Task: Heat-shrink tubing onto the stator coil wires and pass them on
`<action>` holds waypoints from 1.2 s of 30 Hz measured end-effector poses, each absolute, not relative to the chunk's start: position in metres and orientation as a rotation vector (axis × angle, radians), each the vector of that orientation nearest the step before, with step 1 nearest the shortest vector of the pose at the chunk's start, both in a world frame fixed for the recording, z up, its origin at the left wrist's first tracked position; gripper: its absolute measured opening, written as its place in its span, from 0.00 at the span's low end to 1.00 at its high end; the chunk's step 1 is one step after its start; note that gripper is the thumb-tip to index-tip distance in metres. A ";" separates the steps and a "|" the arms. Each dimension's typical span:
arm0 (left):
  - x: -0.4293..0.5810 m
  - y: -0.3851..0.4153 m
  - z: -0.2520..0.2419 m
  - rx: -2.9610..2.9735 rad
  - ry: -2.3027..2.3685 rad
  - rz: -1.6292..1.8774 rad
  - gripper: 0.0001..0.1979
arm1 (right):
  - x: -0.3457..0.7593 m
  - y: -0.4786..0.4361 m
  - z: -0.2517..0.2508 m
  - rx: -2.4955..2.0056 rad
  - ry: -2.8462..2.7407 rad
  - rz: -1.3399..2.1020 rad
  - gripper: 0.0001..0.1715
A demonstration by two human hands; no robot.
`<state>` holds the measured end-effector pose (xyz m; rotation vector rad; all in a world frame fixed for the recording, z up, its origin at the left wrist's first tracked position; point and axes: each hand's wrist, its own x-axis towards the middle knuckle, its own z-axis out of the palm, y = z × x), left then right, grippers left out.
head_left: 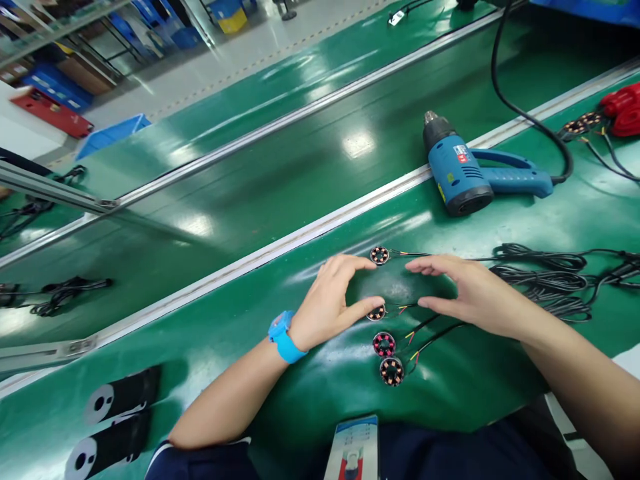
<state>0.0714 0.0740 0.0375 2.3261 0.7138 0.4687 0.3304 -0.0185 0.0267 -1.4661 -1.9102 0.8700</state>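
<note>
My left hand [336, 293], below a blue wristband, is open with its thumb over one small copper-wound motor stator [377, 312]. Its index fingertip reaches the edge of the farthest stator [379, 255]. Facing it, my right hand [465, 290] is also open, its fingers and thumb apart, close to the thin black cables. Nearer my body lie a stator with pinkish-red windings [384, 344] and another copper-wound stator [391, 371]. Short red and yellow wires [414, 358] join them to black cables. The thumb partly hides the second stator.
A blue heat gun [463, 173] lies at the upper right, its cord [530, 113] curving up. Coiled black cables [545, 277] rest right of my hands. Two black cylindrical housings [113, 440] lie at lower left. A metal rail [280, 250] crosses the green table [225, 373].
</note>
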 end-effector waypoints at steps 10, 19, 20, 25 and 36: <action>0.108 0.113 -0.006 2.376 0.778 0.561 0.31 | 0.318 0.033 0.004 -1.451 -1.956 0.699 0.29; 0.097 0.104 0.005 2.608 0.662 0.756 0.25 | 0.325 0.033 0.005 -1.526 -1.760 0.994 0.24; 0.096 0.103 0.006 2.622 0.658 0.754 0.25 | 0.326 0.033 0.004 -1.521 -1.741 1.036 0.23; 0.095 0.101 0.009 2.642 0.649 0.761 0.25 | 0.327 0.030 -0.001 -1.453 -1.590 1.200 0.22; 0.095 0.097 0.010 2.718 0.577 0.743 0.16 | 0.322 0.031 0.007 -1.421 -1.329 1.333 0.21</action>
